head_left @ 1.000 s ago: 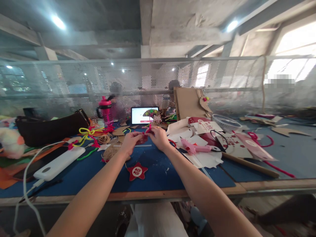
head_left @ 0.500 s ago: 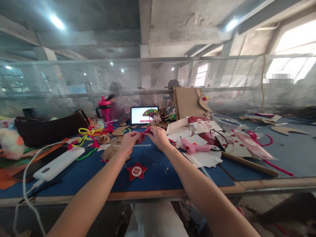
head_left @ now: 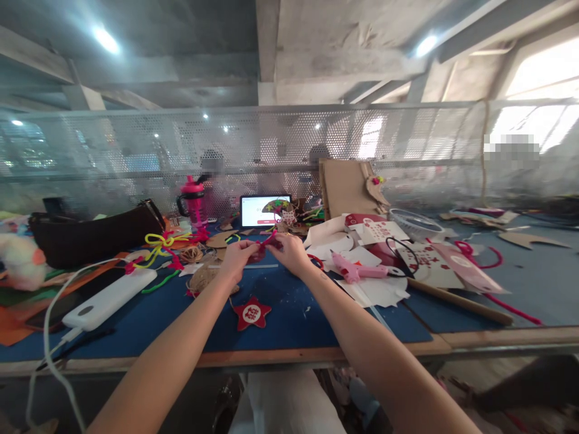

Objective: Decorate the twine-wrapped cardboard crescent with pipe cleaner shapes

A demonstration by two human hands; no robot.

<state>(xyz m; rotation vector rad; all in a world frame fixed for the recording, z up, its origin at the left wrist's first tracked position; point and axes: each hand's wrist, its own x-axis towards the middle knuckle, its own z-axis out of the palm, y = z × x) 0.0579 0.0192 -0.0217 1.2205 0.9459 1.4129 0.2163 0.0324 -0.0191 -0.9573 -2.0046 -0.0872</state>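
Note:
Between my two hands is a small piece of fuzzy magenta pipe cleaner (head_left: 266, 241), pinched at both sides above the blue mat (head_left: 289, 331). The fingertips of my left hand (head_left: 239, 256) close on its left part. My right hand (head_left: 289, 250) grips the right part, and a short end pokes up past the fingers. How the piece is bent is partly hidden by the fingers. Below them a red star (head_left: 252, 313) with a white round centre lies flat on the mat. A twine ball (head_left: 202, 280) sits beside my left wrist, partly covered by it.
A pink glue gun (head_left: 357, 268) rests on white paper scraps at right, near a cardboard tube (head_left: 459, 301). At left lie a white power strip (head_left: 110, 299) and yellow pipe cleaners (head_left: 160, 246). Behind stand a pink bottle (head_left: 193, 205), a lit tablet (head_left: 253, 212) and cardboard sheets (head_left: 346, 188).
Both hands stay at the same spot with the magenta piece between them. My right fingers have shifted slightly on it. The whole view has slid a few pixels.

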